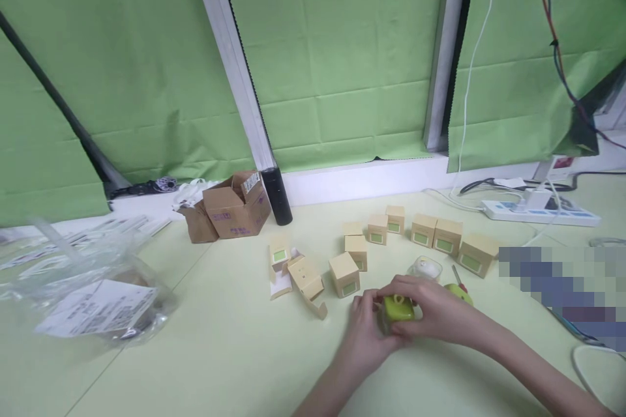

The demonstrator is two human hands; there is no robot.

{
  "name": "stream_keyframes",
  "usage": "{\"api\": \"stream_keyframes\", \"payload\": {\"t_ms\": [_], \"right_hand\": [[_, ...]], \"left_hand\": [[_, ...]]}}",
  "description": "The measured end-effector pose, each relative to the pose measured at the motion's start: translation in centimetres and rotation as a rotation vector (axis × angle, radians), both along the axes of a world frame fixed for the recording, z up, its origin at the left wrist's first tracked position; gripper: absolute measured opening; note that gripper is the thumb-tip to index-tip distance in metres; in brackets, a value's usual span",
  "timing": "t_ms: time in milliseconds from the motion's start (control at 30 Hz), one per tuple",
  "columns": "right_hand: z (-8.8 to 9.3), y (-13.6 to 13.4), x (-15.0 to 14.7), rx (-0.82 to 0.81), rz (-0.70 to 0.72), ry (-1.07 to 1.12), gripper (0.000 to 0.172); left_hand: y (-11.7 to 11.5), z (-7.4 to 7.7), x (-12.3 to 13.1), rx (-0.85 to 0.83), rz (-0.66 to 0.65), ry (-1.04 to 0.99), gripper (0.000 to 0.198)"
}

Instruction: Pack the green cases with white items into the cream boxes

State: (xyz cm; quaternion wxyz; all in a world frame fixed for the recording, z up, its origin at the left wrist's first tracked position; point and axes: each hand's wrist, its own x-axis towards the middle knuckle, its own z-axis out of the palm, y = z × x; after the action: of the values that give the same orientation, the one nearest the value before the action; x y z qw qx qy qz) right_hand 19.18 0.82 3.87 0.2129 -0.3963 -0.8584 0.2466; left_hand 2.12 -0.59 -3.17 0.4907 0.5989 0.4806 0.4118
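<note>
Both my hands meet over a small lime-green object [397,308] low in the middle of the table. My left hand [366,336] grips it from the left with curled fingers. My right hand [433,310] closes over its top and right side. Just behind my right hand stands a small clear jar [425,268] with white contents, and a second green piece [460,291] with a thin stick pokes out beyond my fingers. Several small tan cartons with green labels [345,274] stand around, one opened and lying flat [307,279].
An open brown cardboard box [237,210] and a black cylinder [276,195] stand at the back by the green curtains. A crumpled clear plastic bag [92,293] lies at the left. A white power strip [540,210] with cables sits at the back right.
</note>
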Motion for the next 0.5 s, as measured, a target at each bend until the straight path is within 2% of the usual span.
{"api": "stream_keyframes", "payload": {"t_ms": [133, 300, 400, 467, 500], "right_hand": [[-0.2, 0.0, 0.0, 0.056, 0.014, -0.004, 0.038], [-1.0, 0.1, 0.0, 0.08, 0.042, -0.031, 0.039], [-1.5, 0.0, -0.2, 0.072, 0.024, -0.046, 0.039], [-1.9, 0.0, -0.3, 0.079, -0.001, -0.054, 0.039], [-2.0, 0.0, -0.3, 0.077, -0.016, -0.061, 0.038]], "left_hand": [[0.3, -0.6, -0.1, 0.013, 0.0, -0.04, 0.067], [-0.1, -1.0, 0.0, 0.056, -0.018, 0.014, 0.063], [-1.2, 0.5, -0.2, 0.048, -0.071, 0.066, 0.075], [-1.4, 2.6, -0.9, 0.09, -0.095, 0.083, 0.08], [-1.1, 3.8, -1.7, 0.142, -0.071, 0.095, 0.073]]}}
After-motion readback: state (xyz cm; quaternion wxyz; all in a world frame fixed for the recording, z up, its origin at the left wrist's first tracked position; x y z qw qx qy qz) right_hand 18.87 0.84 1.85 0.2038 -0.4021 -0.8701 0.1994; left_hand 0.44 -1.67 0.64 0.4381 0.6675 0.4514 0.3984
